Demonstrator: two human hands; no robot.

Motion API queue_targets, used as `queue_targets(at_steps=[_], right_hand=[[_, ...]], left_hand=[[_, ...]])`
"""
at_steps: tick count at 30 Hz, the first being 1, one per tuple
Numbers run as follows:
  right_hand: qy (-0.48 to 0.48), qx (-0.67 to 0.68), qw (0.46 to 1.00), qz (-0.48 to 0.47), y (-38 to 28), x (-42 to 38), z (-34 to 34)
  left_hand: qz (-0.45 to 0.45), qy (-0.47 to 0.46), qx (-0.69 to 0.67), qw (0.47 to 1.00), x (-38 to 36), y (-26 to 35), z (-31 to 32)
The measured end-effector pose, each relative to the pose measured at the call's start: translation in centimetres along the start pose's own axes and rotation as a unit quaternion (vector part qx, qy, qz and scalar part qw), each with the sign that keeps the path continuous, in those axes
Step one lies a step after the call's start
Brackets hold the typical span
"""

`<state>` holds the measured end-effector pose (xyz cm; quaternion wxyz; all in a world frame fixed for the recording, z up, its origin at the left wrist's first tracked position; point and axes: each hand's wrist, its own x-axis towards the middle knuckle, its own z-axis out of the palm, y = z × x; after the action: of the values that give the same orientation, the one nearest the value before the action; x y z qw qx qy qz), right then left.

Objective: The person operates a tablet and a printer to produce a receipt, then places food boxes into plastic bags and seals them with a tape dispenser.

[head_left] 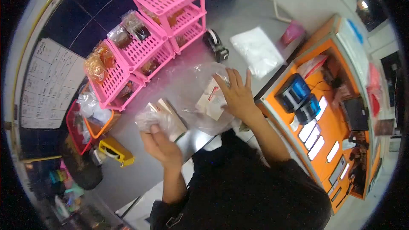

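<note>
Wears a black top [255,191] at five o'clock, short-sleeved, forearms [275,142] bare; shows a small pale outlined mark [174,220] on the left sleeve [162,214], between six and seven.

Grey desk [123,172]: pink tiered racks [142,50], black tape dispenser [216,46], white plastic packet [257,52], orange basket [106,125], red basket [75,128], yellow holder [116,150], clear bag [189,87].

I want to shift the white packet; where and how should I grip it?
Pinch the white packet by its near edge, probably coming from the right hand's side: it lies flat, and that edge is closest to the hand.
</note>
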<state>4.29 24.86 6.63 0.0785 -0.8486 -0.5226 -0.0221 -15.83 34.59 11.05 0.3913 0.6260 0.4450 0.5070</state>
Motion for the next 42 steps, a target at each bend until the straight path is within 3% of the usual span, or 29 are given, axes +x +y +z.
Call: queue_targets(at_steps=[1,2,3,4,5,6,7,8,9,10,11,12,13,16,17,19,23,29,32,36,38,39,41,42], right_hand=[[0.076,-0.014,0.997,-0.001,1.3,0.5,1.4],[0.079,0.003,0.997,-0.003,3.0,1.0,1.7],[0.117,0.138,0.98,0.077,4.8,1.2,1.7],[0.143,0.269,0.94,0.156,6.1,1.1,1.6],[0.158,0.492,0.828,0.217,6.4,1.6,0.1],[0.156,0.5,0.824,0.215,6.7,1.6,-0.1],[0.147,0.53,0.824,0.139,7.1,1.3,-0.4],[0.143,0.553,0.818,0.065,7.3,1.1,-0.8],[0.158,0.554,0.814,0.075,7.3,1.0,-1.4],[0.077,0.57,0.817,0.045,7.0,0.7,-2.1],[-0.002,0.579,0.815,0.016,6.5,0.3,-2.7],[0.011,0.514,0.858,0.002,5.6,0.1,0.0],[0.028,0.574,0.817,-0.046,5.4,0.1,0.0],[-0.006,0.585,0.805,-0.095,5.6,-0.5,-4.5],[-0.034,0.592,0.798,-0.103,6.1,-0.8,-5.6],[0.065,0.591,0.794,-0.126,5.8,-0.7,-5.0],[0.206,0.617,0.75,-0.116,5.5,-0.3,-4.5],[0.123,0.669,0.724,-0.11,5.9,-1.4,-4.3],[0.167,0.688,0.699,-0.099,4.4,-1.2,-2.9],[0.149,0.706,0.686,-0.092,5.1,-1.1,-3.1],[0.041,0.721,0.692,-0.025,6.9,-1.3,-4.4],[0.078,0.729,0.68,-0.024,6.9,-1.1,-3.7],[0.277,0.716,0.64,-0.035,6.1,0.5,-1.2],[0.218,0.786,0.579,-0.022,6.4,0.9,-0.5]], left_hand=[[0.063,-0.028,0.03,0.997,-1.4,1.0,1.7],[0.229,-0.114,0.123,0.959,-1.9,0.4,3.7],[0.378,-0.198,0.21,0.88,-2.5,-1.0,5.7],[0.308,-0.269,0.252,0.877,-3.2,-2.0,8.5],[0.233,-0.333,0.289,0.867,-3.8,-3.5,11.5],[0.158,-0.379,0.323,0.852,-3.9,-5.4,14.1],[0.09,-0.423,0.351,0.831,-4.0,-7.9,16.5],[0.102,-0.425,0.353,0.827,-4.5,-12.3,18.6],[0.082,-0.448,0.173,0.873,-4.9,-17.3,20.8],[0.052,-0.463,-0.016,0.885,-5.4,-19.5,22.6],[0.046,-0.499,-0.014,0.865,-4.8,-18.8,23.7],[0.065,-0.538,0.041,0.84,-4.0,-17.9,24.2],[0.09,-0.575,0.092,0.808,-3.2,-16.5,24.5],[0.138,-0.671,0.242,0.687,0.5,-12.1,22.8],[0.144,-0.687,0.278,0.655,0.9,-11.2,21.3],[0.151,-0.709,0.33,0.605,2.5,-9.9,19.0],[0.147,-0.709,0.379,0.576,3.9,-9.0,15.8],[0.181,-0.695,0.393,0.574,3.9,-9.6,14.9],[0.202,-0.689,0.385,0.58,3.1,-10.4,14.9],[0.228,-0.682,0.38,0.581,2.2,-10.8,14.2],[0.243,-0.685,0.379,0.573,2.0,-10.3,13.2],[0.248,-0.688,0.38,0.566,1.9,-9.7,12.7],[0.236,-0.687,0.395,0.562,2.1,-7.2,10.7],[0.168,-0.728,0.456,0.484,2.4,-4.2,10.3]])
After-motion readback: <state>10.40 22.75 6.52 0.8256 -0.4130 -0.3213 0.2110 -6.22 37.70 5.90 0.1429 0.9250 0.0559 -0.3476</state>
